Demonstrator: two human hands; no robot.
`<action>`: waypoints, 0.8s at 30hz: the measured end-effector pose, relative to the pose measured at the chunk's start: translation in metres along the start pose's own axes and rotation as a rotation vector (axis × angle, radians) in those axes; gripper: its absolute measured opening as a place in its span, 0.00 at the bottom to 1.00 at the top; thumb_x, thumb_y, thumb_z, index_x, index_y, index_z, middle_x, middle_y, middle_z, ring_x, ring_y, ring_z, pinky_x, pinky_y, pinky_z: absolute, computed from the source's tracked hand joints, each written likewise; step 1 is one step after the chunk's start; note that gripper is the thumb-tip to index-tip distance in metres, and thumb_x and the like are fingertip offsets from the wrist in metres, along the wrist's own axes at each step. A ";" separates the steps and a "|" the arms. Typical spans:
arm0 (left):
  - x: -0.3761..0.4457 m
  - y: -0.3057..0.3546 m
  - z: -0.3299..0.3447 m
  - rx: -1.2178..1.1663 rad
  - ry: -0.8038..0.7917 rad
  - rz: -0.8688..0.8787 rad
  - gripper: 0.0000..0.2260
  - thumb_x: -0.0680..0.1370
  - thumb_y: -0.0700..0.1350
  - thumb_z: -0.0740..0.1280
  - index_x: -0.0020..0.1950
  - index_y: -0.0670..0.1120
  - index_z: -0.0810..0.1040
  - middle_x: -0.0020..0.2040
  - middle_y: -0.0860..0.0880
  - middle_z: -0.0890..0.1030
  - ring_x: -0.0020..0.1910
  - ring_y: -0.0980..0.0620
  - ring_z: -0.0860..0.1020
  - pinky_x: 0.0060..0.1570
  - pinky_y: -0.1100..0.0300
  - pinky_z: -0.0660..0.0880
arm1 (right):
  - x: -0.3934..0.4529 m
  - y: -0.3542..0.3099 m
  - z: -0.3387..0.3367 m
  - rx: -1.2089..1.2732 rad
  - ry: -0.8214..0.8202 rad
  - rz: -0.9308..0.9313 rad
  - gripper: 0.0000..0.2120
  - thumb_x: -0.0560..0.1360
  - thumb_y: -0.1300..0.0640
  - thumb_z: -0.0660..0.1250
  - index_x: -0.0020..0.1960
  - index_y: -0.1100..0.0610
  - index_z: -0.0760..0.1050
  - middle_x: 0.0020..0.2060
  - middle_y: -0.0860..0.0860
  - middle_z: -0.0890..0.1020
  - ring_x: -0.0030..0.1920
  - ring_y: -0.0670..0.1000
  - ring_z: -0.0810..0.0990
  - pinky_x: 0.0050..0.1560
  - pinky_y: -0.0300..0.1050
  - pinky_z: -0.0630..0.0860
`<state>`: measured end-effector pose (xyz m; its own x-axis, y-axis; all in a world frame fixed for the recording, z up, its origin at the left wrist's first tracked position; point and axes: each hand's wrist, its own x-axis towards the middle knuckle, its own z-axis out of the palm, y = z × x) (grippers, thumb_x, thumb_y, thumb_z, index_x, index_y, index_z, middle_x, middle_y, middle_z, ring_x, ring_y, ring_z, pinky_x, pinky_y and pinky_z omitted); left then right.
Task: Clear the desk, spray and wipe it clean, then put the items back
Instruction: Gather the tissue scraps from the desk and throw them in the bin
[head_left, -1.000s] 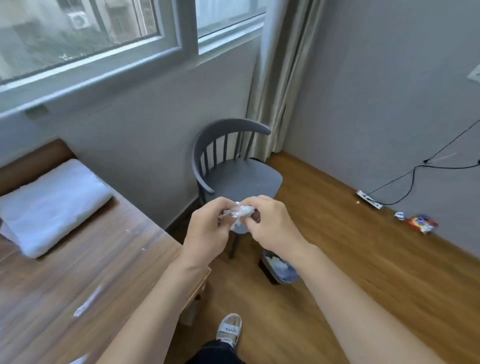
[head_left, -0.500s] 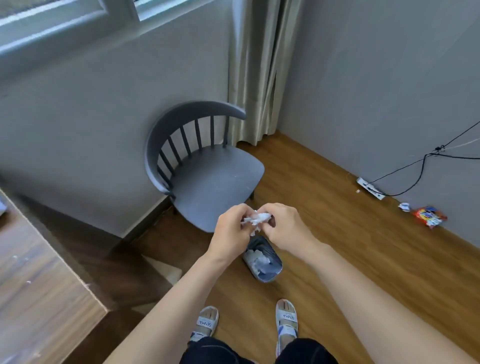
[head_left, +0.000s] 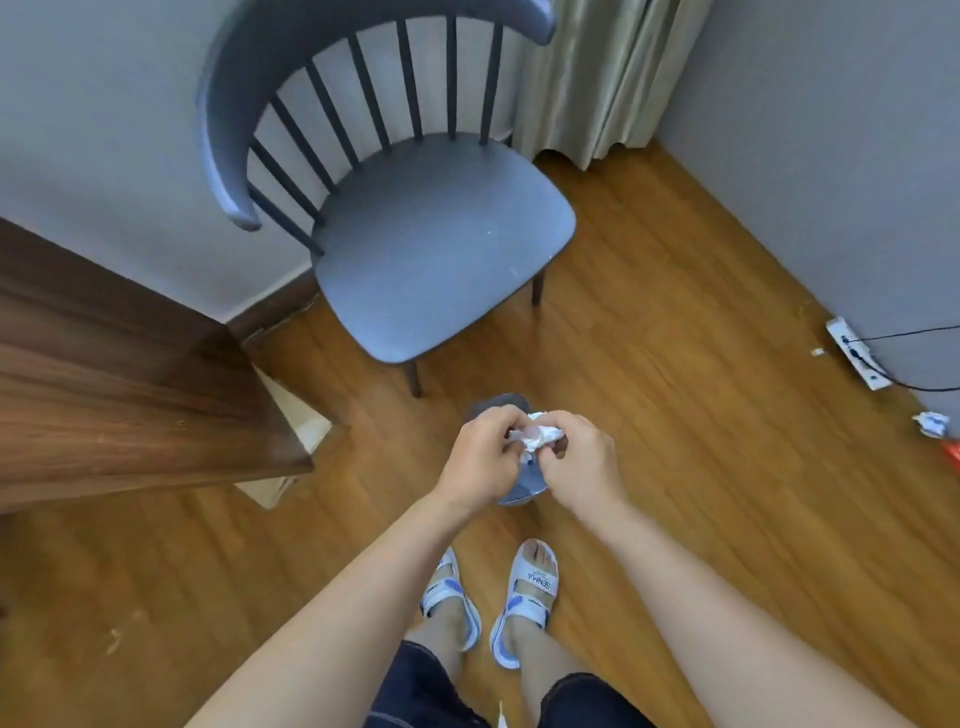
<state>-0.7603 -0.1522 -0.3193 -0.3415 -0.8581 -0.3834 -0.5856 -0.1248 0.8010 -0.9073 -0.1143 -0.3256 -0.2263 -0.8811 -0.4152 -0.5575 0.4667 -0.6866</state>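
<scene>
Both forearms reach forward from the near edge and meet at mid-scene, wrists angled inward, backs of the hands up. The left hand (head_left: 480, 457) and right hand (head_left: 582, 465) each pinch a crumpled white tissue (head_left: 537, 438) between thumb and curled fingers, so both grips are closed on the same wad. The wad is held directly above a small grey waste bin (head_left: 522, 486) standing on the wooden floor (head_left: 675, 467), mostly hidden behind the hands. Just beyond it stands a grey spindle-back chair (head_left: 441, 239). The wooden desk (head_left: 130, 389) corner juts in at left. Sandalled feet (head_left: 530, 587) stand near the bin
</scene>
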 end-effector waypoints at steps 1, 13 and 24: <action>0.009 -0.015 0.012 -0.009 -0.006 -0.028 0.10 0.77 0.31 0.66 0.51 0.43 0.82 0.51 0.47 0.84 0.51 0.49 0.80 0.52 0.58 0.76 | 0.010 0.015 0.012 0.011 -0.005 0.021 0.15 0.72 0.67 0.69 0.54 0.52 0.82 0.48 0.50 0.82 0.45 0.50 0.81 0.46 0.35 0.72; 0.111 -0.204 0.122 -0.105 -0.010 -0.306 0.18 0.78 0.31 0.62 0.58 0.53 0.77 0.60 0.53 0.80 0.53 0.53 0.78 0.49 0.67 0.73 | 0.118 0.175 0.170 0.016 -0.112 0.264 0.22 0.75 0.67 0.70 0.68 0.55 0.77 0.58 0.52 0.81 0.55 0.53 0.82 0.54 0.40 0.75; 0.079 -0.203 0.096 0.016 -0.046 -0.330 0.17 0.83 0.37 0.62 0.71 0.49 0.76 0.71 0.51 0.78 0.70 0.50 0.76 0.66 0.57 0.73 | 0.098 0.150 0.165 -0.111 -0.169 0.274 0.19 0.78 0.62 0.69 0.68 0.55 0.76 0.65 0.53 0.77 0.66 0.54 0.76 0.69 0.47 0.72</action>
<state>-0.7388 -0.1465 -0.5566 -0.1637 -0.7496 -0.6414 -0.6818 -0.3840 0.6227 -0.8812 -0.1179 -0.5677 -0.2493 -0.6950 -0.6744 -0.5798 0.6649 -0.4710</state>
